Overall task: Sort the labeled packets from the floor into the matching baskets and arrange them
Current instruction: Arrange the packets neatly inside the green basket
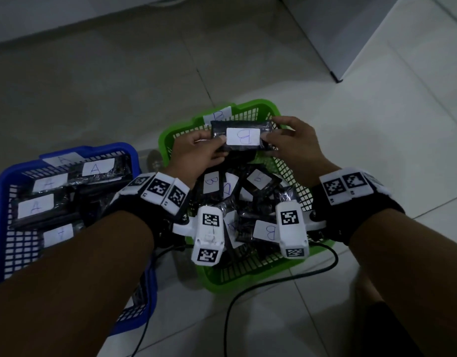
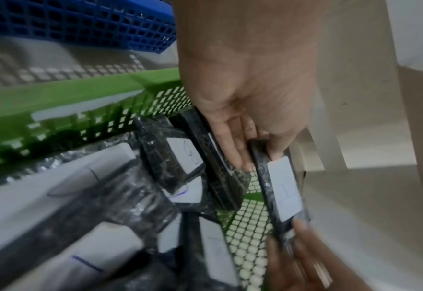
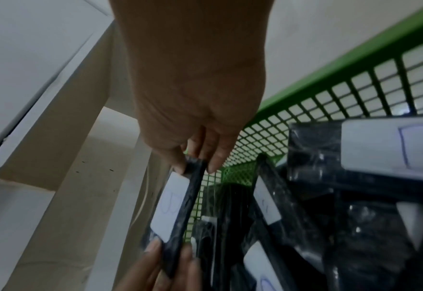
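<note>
— Head view first: where's the packet?

— The B packet (image 1: 241,136) is held up over the far end of the green basket (image 1: 294,161), label toward the camera. Its long axis runs side to side, parallel to the basket's far rim. The left hand (image 1: 196,155) pinches its left end and the right hand (image 1: 292,144) pinches its right end, so neither is nearer; the grip is shared, one hand per short edge. Loose B packets (image 1: 264,229) lie jumbled toward the near end. The blue basket (image 1: 5,181) with A packets (image 1: 35,209) sits on the floor to the left.

— Left wrist view?

— Blurred, but the packet stands on edge between thumb and fingers (image 2: 230,149), above bare mesh by the far wall. Another packet rests against the backs of those fingers.

— Right wrist?

— Same packet edge-on, pinched at its end by fingertips (image 3: 213,159), with open mesh directly below.

— So the move?

— Likely straight down, keeping that axis along the far rim.
</note>
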The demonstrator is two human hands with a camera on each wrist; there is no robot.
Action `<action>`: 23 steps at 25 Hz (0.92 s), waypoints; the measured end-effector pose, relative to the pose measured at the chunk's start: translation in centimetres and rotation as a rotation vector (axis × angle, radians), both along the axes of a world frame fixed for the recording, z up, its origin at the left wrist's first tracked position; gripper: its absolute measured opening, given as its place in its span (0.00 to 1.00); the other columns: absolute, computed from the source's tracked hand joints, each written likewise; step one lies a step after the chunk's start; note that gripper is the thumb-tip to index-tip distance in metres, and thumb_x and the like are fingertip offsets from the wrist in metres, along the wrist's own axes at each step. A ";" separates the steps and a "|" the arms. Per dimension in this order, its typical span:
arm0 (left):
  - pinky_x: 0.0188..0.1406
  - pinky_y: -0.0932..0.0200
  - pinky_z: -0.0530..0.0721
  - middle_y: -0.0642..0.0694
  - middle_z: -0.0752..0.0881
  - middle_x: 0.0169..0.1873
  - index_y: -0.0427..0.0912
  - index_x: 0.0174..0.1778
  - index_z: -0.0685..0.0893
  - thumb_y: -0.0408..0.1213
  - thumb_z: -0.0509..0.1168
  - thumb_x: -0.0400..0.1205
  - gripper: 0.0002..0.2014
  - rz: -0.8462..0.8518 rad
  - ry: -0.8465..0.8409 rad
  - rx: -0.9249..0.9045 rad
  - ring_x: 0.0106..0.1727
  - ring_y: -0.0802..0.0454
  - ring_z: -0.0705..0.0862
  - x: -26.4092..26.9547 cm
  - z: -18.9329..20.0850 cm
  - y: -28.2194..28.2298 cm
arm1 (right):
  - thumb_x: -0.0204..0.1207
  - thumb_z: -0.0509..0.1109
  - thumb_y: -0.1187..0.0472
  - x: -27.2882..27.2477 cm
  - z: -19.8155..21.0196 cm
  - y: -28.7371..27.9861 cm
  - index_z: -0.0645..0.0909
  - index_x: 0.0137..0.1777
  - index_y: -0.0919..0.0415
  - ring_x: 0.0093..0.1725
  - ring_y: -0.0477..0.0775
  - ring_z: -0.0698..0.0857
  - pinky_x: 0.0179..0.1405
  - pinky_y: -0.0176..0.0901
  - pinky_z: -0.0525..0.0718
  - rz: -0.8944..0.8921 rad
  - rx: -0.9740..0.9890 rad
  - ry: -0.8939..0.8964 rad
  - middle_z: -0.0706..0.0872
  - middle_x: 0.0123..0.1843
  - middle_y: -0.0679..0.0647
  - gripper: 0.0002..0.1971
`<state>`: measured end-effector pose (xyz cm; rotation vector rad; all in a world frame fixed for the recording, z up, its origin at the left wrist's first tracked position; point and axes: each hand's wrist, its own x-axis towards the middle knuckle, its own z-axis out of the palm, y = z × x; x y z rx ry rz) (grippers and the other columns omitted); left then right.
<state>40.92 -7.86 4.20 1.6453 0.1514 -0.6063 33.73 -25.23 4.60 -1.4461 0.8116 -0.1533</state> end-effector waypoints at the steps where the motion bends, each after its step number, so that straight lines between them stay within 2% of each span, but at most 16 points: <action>1: 0.45 0.65 0.87 0.43 0.90 0.50 0.39 0.54 0.86 0.39 0.73 0.80 0.10 -0.045 -0.126 0.137 0.49 0.52 0.90 0.0 -0.2 0.2 | 0.74 0.74 0.70 0.4 -0.3 0.0 0.80 0.64 0.63 0.48 0.57 0.90 0.49 0.53 0.91 -0.056 -0.037 -0.013 0.89 0.48 0.59 0.18; 3: 0.50 0.69 0.79 0.51 0.88 0.55 0.44 0.61 0.86 0.43 0.72 0.80 0.15 -0.208 -0.450 0.466 0.56 0.56 0.86 -0.2 -0.3 1.0 | 0.71 0.73 0.65 1.4 -0.7 0.0 0.83 0.58 0.56 0.47 0.54 0.91 0.52 0.56 0.90 -0.133 -0.177 -0.026 0.92 0.46 0.56 0.15; 4: 0.53 0.68 0.75 0.51 0.87 0.59 0.46 0.65 0.84 0.44 0.71 0.80 0.18 -0.289 -0.567 0.591 0.60 0.55 0.84 -0.2 -0.3 1.5 | 0.70 0.72 0.62 1.9 -0.9 0.0 0.83 0.55 0.51 0.46 0.52 0.91 0.54 0.57 0.89 -0.128 -0.253 -0.014 0.92 0.44 0.52 0.13; 6: 0.59 0.63 0.73 0.48 0.83 0.68 0.47 0.71 0.81 0.43 0.70 0.81 0.21 -0.413 -0.674 0.724 0.68 0.51 0.80 0.0 -0.5 2.4 | 0.71 0.70 0.62 2.5 -1.1 0.1 0.83 0.51 0.47 0.48 0.50 0.90 0.58 0.54 0.87 -0.097 -0.379 0.045 0.92 0.44 0.48 0.11; 8: 0.64 0.56 0.74 0.45 0.81 0.70 0.46 0.72 0.80 0.41 0.69 0.81 0.22 -0.518 -0.722 0.801 0.71 0.47 0.77 0.2 -0.9 3.1 | 0.75 0.68 0.64 2.7 -1.4 0.3 0.85 0.55 0.53 0.52 0.51 0.88 0.62 0.47 0.85 -0.082 -0.458 0.108 0.91 0.49 0.50 0.11; 11: 0.62 0.50 0.76 0.44 0.83 0.66 0.46 0.67 0.84 0.39 0.67 0.82 0.17 -0.619 -0.762 0.880 0.66 0.45 0.79 0.3 -1.2 3.7 | 0.78 0.68 0.63 2.7 -1.9 0.8 0.84 0.63 0.58 0.57 0.55 0.86 0.65 0.43 0.80 0.026 -0.646 0.121 0.89 0.58 0.55 0.14; 13: 0.59 0.49 0.78 0.43 0.84 0.63 0.45 0.65 0.85 0.38 0.67 0.82 0.15 -0.613 -0.760 0.881 0.64 0.44 0.81 0.5 -1.4 3.7 | 0.76 0.72 0.61 2.9 -2.2 1.0 0.84 0.62 0.62 0.58 0.57 0.85 0.64 0.44 0.79 0.169 -0.764 0.051 0.87 0.59 0.58 0.15; 15: 0.55 0.52 0.79 0.44 0.84 0.59 0.44 0.62 0.86 0.39 0.68 0.81 0.13 -0.591 -0.759 0.864 0.62 0.44 0.81 0.9 -1.7 3.6 | 0.72 0.76 0.61 3.2 -2.5 1.2 0.84 0.60 0.64 0.59 0.57 0.83 0.62 0.41 0.77 0.289 -0.799 -0.014 0.85 0.60 0.58 0.16; 16: 0.55 0.53 0.79 0.45 0.84 0.60 0.44 0.62 0.85 0.40 0.69 0.81 0.14 -0.588 -0.757 0.852 0.62 0.44 0.81 1.0 -1.7 3.4 | 0.71 0.77 0.60 3.3 -2.8 1.2 0.85 0.60 0.64 0.61 0.57 0.82 0.65 0.40 0.76 0.341 -0.816 -0.015 0.84 0.63 0.58 0.18; 17: 0.58 0.53 0.78 0.45 0.84 0.62 0.43 0.64 0.84 0.40 0.69 0.81 0.15 -0.592 -0.743 0.845 0.64 0.45 0.81 1.1 -1.8 3.3 | 0.71 0.77 0.58 3.5 -3.1 1.1 0.84 0.62 0.64 0.66 0.58 0.80 0.70 0.42 0.75 0.397 -0.841 0.008 0.82 0.67 0.58 0.20; 19: 0.62 0.53 0.76 0.45 0.82 0.67 0.44 0.69 0.81 0.41 0.67 0.83 0.18 -0.598 -0.716 0.855 0.68 0.46 0.78 1.1 -1.7 2.9 | 0.73 0.77 0.54 3.8 -3.5 0.9 0.81 0.69 0.61 0.77 0.60 0.71 0.80 0.47 0.65 0.537 -0.908 0.075 0.75 0.77 0.59 0.25; 21: 0.66 0.52 0.74 0.45 0.79 0.71 0.49 0.73 0.80 0.42 0.66 0.84 0.20 -0.603 -0.719 0.898 0.72 0.46 0.75 1.0 -1.8 2.8 | 0.76 0.74 0.52 4.2 -3.5 0.9 0.77 0.74 0.56 0.83 0.58 0.62 0.84 0.51 0.57 0.706 -0.977 0.089 0.71 0.81 0.56 0.27; 23: 0.67 0.51 0.74 0.44 0.79 0.71 0.51 0.73 0.80 0.41 0.65 0.84 0.19 -0.598 -0.735 0.916 0.72 0.44 0.74 1.1 -2.2 2.7 | 0.79 0.70 0.49 4.6 -3.6 0.9 0.75 0.76 0.51 0.84 0.56 0.60 0.84 0.56 0.56 0.854 -1.054 0.083 0.70 0.82 0.53 0.25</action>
